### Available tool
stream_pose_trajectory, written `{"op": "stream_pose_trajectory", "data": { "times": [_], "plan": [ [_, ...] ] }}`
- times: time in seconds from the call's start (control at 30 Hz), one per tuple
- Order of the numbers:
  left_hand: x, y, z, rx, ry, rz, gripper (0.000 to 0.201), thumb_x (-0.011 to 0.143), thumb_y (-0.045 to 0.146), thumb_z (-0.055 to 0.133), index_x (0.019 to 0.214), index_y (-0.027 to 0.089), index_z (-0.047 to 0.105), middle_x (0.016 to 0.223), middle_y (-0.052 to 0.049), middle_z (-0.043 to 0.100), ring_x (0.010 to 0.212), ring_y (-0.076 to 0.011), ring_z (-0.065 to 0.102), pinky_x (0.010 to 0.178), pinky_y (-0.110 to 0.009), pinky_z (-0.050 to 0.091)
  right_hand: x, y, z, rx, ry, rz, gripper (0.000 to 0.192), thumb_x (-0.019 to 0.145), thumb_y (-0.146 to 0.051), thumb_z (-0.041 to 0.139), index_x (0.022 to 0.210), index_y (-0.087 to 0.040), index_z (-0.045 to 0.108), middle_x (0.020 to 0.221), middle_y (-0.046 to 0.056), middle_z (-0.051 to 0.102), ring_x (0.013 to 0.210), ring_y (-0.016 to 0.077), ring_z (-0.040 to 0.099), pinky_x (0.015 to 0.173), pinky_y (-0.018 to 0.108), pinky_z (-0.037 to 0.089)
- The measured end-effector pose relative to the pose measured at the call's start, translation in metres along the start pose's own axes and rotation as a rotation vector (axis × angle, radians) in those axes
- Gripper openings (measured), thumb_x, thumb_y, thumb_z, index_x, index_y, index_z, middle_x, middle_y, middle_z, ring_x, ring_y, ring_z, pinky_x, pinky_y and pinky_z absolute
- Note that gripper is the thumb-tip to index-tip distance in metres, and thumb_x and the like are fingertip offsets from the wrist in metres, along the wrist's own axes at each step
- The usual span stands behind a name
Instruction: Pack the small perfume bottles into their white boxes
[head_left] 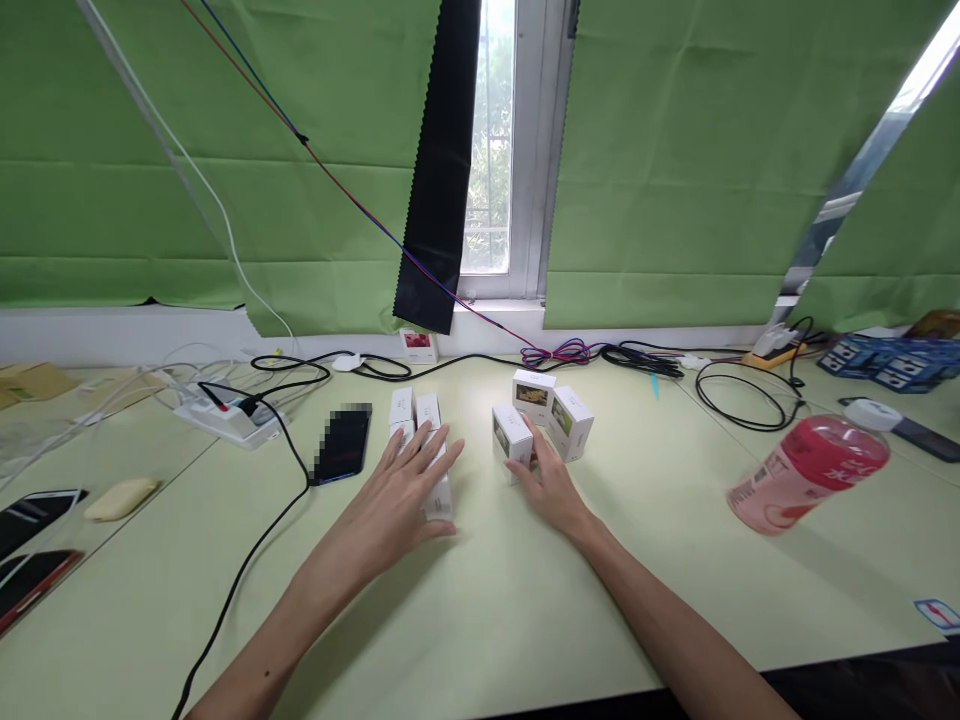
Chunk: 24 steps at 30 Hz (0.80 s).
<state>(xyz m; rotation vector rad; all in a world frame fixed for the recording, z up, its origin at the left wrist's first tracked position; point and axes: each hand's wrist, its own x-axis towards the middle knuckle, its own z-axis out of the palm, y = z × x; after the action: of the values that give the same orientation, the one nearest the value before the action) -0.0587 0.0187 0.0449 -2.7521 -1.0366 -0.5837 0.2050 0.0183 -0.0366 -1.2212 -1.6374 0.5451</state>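
Hands rest on a pale green table (525,620) in front of a window hung with green cloth; the left hand (401,495) lies palm down, fingers spread apart, over a row of small white boxes (420,425) lined up near the middle of the table; its fingertips touch the tops of the nearer boxes, while the far end of the row shows clear beyond them; it grips nothing. The right hand (547,485) sits just beside it to the right, fingers loosely parted and reaching into a cluster of three white boxes (541,415) with small pictures on their sides; its fingertips touch the nearest box (511,438) of the three and the gap beneath the others; whether the fingers clamp anything there I cannot tell, since the boxes hide the tips. The two groups of boxes stand near each other but apart.

A dark phone (343,445) lies flat just left of the row; a black cable (255,540) runs past it to a white power strip (225,418); a pink bottle (810,470) with a white cap lies tilted on its side well apart to the right; further cables (739,395) coil along the back edge by the sill.
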Motion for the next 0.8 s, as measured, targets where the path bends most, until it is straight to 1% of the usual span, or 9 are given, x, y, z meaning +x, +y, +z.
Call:
{"op": "stream_pose_trajectory", "data": {
  "times": [0.07, 0.17, 0.23, 0.3, 0.37, 0.47, 0.53, 0.67, 0.8],
  "plan": [
    [-0.001, -0.003, 0.003, -0.010, 0.013, 0.003, 0.074, 0.085, 0.034, 0.076, 0.151, 0.031, 0.042, 0.159, -0.012, 0.042, 0.148, -0.0336, 0.036, 0.121, -0.061, 0.028, 0.000, -0.001, 0.000, 0.007, 0.016, -0.009, 0.070, 0.098, -0.042, 0.054, 0.159, -0.023, 0.027, 0.138, 0.016, 0.060, 0.116, 0.0282, 0.062, 0.100, 0.045, 0.051],
    [0.000, -0.004, 0.004, -0.024, 0.017, -0.001, 0.055, 0.087, 0.018, 0.070, 0.139, 0.028, 0.055, 0.157, -0.012, 0.045, 0.146, -0.0307, 0.042, 0.122, -0.058, 0.031, 0.000, -0.003, 0.000, 0.039, 0.043, -0.024, 0.066, 0.099, -0.039, 0.053, 0.158, -0.024, 0.027, 0.138, 0.014, 0.061, 0.122, 0.0281, 0.061, 0.101, 0.045, 0.050],
    [0.000, -0.003, 0.003, -0.024, -0.009, 0.000, 0.047, 0.085, 0.013, 0.069, 0.129, 0.026, 0.060, 0.158, -0.012, 0.044, 0.146, -0.0310, 0.041, 0.121, -0.057, 0.034, 0.000, -0.004, 0.001, 0.056, 0.064, -0.038, 0.066, 0.100, -0.037, 0.051, 0.158, -0.025, 0.023, 0.135, 0.014, 0.065, 0.123, 0.0278, 0.062, 0.101, 0.045, 0.051],
    [0.001, 0.000, 0.001, -0.029, -0.023, 0.007, 0.041, 0.085, 0.009, 0.067, 0.122, 0.025, 0.062, 0.159, -0.011, 0.042, 0.147, -0.0309, 0.040, 0.121, -0.056, 0.036, -0.001, -0.005, 0.001, 0.053, 0.081, -0.057, 0.066, 0.101, -0.037, 0.049, 0.159, -0.025, 0.020, 0.134, 0.014, 0.065, 0.124, 0.0279, 0.062, 0.101, 0.045, 0.051],
    [0.000, 0.004, -0.001, -0.047, -0.016, 0.024, 0.041, 0.085, 0.006, 0.064, 0.121, 0.026, 0.062, 0.160, -0.009, 0.041, 0.148, -0.0302, 0.038, 0.121, -0.055, 0.037, -0.002, -0.007, 0.001, 0.023, 0.098, -0.083, 0.063, 0.102, -0.037, 0.047, 0.159, -0.024, 0.022, 0.136, 0.015, 0.064, 0.125, 0.0285, 0.061, 0.101, 0.046, 0.051],
    [0.001, 0.012, -0.001, -0.088, 0.012, 0.025, 0.046, 0.084, 0.002, 0.061, 0.123, 0.027, 0.060, 0.160, -0.007, 0.040, 0.149, -0.0290, 0.034, 0.121, -0.054, 0.038, -0.002, -0.008, 0.000, -0.040, 0.127, -0.132, 0.056, 0.103, -0.037, 0.045, 0.155, -0.024, 0.031, 0.137, 0.015, 0.062, 0.128, 0.0293, 0.059, 0.102, 0.046, 0.051],
    [0.005, 0.016, 0.002, -0.105, 0.011, 0.013, 0.049, 0.084, 0.001, 0.061, 0.124, 0.028, 0.059, 0.160, -0.007, 0.041, 0.150, -0.0291, 0.033, 0.120, -0.053, 0.040, -0.002, -0.008, 0.000, -0.074, 0.144, -0.164, 0.053, 0.102, -0.035, 0.046, 0.153, -0.024, 0.035, 0.138, 0.015, 0.062, 0.128, 0.0298, 0.059, 0.102, 0.046, 0.051],
    [0.019, 0.020, 0.010, -0.072, -0.048, 0.021, 0.045, 0.082, 0.000, 0.064, 0.118, 0.026, 0.057, 0.159, -0.011, 0.042, 0.149, -0.0300, 0.034, 0.118, -0.054, 0.041, -0.002, -0.007, -0.001, -0.112, 0.165, -0.197, 0.052, 0.101, -0.033, 0.048, 0.152, -0.024, 0.038, 0.137, 0.016, 0.063, 0.125, 0.0307, 0.062, 0.099, 0.047, 0.053],
    [0.039, 0.021, 0.021, -0.019, -0.058, 0.011, 0.042, 0.078, -0.003, 0.064, 0.110, 0.023, 0.055, 0.157, -0.015, 0.044, 0.148, -0.0309, 0.037, 0.119, -0.057, 0.039, -0.003, -0.006, -0.001, -0.144, 0.171, -0.212, 0.053, 0.102, -0.034, 0.048, 0.153, -0.025, 0.037, 0.138, 0.015, 0.063, 0.125, 0.0306, 0.062, 0.099, 0.047, 0.054]
  ]
}}
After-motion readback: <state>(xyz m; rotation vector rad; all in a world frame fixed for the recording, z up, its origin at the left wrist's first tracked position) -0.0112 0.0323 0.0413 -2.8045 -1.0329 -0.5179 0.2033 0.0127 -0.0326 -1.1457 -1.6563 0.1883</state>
